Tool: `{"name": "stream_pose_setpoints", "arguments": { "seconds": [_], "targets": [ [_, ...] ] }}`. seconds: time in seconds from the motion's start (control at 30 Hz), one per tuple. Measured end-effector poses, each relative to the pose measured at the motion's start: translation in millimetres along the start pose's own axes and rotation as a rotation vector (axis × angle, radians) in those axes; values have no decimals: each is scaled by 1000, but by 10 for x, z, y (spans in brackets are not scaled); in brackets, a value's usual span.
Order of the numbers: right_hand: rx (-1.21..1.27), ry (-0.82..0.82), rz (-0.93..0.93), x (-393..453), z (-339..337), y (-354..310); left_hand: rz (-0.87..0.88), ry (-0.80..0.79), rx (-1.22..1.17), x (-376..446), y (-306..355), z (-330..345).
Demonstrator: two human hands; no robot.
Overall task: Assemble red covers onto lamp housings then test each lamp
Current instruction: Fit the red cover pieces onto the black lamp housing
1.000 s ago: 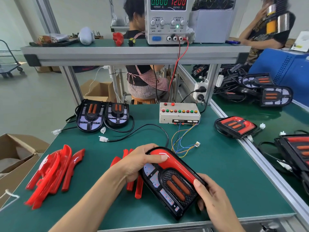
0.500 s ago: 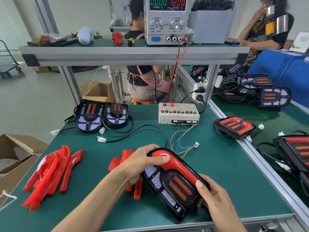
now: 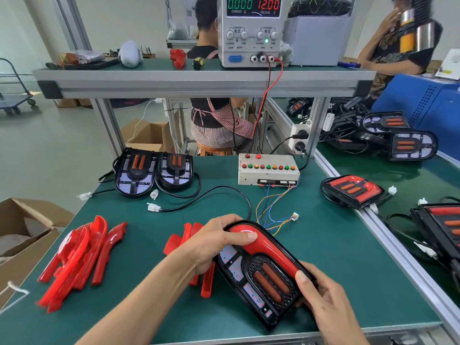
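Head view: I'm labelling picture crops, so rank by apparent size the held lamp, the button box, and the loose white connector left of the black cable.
1. Held lamp, though nearness inflates it.
2. Button box.
3. White connector, clearly smallest.

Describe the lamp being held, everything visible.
The black plastic lamp housing lies tilted at the green bench's near edge: mesh centre, two orange oval lenses, pale side panels with red dots. A glossy red curved cover sits along its top and right side. The left hand presses the cover's top; the right hand grips the lower right edge.
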State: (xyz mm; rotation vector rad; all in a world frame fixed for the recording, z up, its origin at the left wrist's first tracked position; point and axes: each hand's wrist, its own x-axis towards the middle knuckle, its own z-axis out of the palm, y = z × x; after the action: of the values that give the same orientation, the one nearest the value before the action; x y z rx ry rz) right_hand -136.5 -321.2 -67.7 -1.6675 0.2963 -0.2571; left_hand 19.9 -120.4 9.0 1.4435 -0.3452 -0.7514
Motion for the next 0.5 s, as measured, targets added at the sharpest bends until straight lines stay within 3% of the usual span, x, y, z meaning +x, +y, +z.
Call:
{"name": "stream_pose_setpoints", "arguments": {
  "seconds": [0.27, 0.5],
  "targets": [
    [-31, -82, 73, 6, 12, -138, 6, 4, 37, -36, -15, -60],
    [-498, -46, -145, 120, 4, -556, 18, 17, 69, -53, 6, -36]
  ]
}}
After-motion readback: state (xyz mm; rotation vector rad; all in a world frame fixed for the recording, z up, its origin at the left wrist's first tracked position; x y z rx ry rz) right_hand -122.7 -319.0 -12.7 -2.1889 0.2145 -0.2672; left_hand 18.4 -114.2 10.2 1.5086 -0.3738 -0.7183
